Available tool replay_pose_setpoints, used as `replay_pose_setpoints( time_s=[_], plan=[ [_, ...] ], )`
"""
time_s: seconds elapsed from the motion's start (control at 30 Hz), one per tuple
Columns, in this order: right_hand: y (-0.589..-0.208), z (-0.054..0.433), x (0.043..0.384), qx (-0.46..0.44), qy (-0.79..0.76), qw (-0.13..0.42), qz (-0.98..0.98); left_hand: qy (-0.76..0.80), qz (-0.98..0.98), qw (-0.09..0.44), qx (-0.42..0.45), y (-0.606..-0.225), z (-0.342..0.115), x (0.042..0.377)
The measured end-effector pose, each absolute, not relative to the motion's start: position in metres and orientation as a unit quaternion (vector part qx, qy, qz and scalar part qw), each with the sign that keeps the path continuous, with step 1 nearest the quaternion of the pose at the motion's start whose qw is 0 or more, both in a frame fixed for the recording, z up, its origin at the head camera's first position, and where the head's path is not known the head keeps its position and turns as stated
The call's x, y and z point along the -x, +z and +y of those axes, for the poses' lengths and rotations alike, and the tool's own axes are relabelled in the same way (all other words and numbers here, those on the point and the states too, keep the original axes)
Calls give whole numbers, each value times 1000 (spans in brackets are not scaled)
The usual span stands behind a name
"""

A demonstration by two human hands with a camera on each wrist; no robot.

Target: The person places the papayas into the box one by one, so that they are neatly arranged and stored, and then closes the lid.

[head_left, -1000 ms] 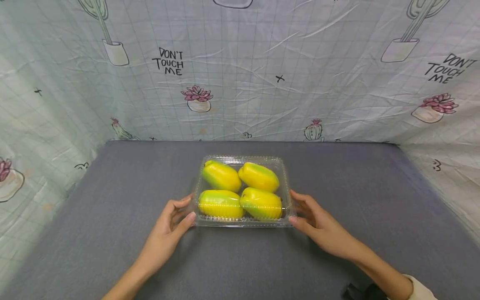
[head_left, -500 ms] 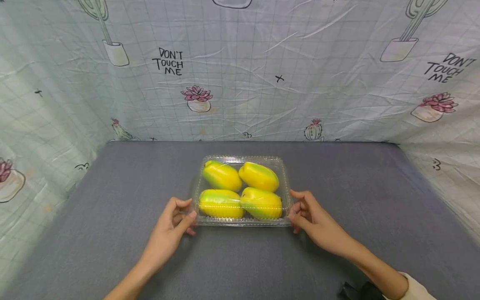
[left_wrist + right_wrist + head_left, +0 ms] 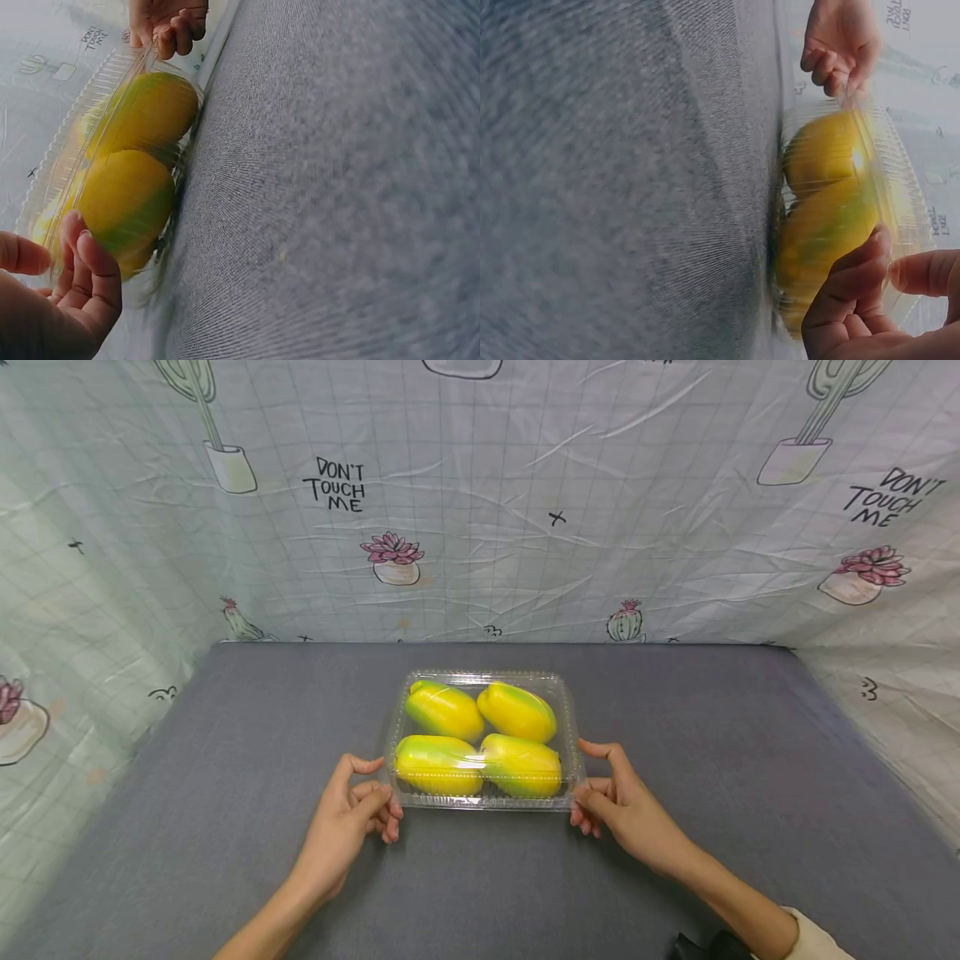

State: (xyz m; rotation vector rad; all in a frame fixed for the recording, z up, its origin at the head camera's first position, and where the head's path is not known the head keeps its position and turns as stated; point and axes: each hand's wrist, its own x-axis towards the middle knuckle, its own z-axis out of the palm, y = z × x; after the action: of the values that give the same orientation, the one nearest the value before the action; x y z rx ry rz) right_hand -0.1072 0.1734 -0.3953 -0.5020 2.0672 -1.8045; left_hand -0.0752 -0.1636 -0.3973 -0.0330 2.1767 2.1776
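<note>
A closed clear plastic clamshell box (image 3: 487, 803) sits mid-table with several yellow-green, mango-like fruits (image 3: 517, 712) inside, in two rows. At its front left corner my left hand (image 3: 337, 827) pinches the rim between thumb and fingers, index finger extended along the side. My right hand (image 3: 637, 814) does the same at the front right corner, fingertips curled below the rim. In the left wrist view the thumb (image 3: 26, 253) lies on the lid side of the rim and the fingers (image 3: 101, 274) below it. The right wrist view has the rim between thumb and fingers (image 3: 859, 277).
The grey cloth-covered table (image 3: 225, 760) runs back to a pale curtain (image 3: 480, 560) printed with potted plants and lettering. A black object (image 3: 701, 946) lies by the right forearm at the front edge, partly out of view.
The fingers of both hands have moved from the box's sides to under its front rim corners, with fingertips now showing below it. The front edge has risen slightly in view.
</note>
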Motion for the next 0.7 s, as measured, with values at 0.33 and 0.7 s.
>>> replay_pose_setpoints(
  time_s=[0.33,0.7],
  plan=[
    [-395,171,109,164,-631,180,736,714,699,-10,32,-401,-153,71],
    [-396,168,107,159,-647,162,728,734,678,-17,31,-404,-149,70]
  ],
)
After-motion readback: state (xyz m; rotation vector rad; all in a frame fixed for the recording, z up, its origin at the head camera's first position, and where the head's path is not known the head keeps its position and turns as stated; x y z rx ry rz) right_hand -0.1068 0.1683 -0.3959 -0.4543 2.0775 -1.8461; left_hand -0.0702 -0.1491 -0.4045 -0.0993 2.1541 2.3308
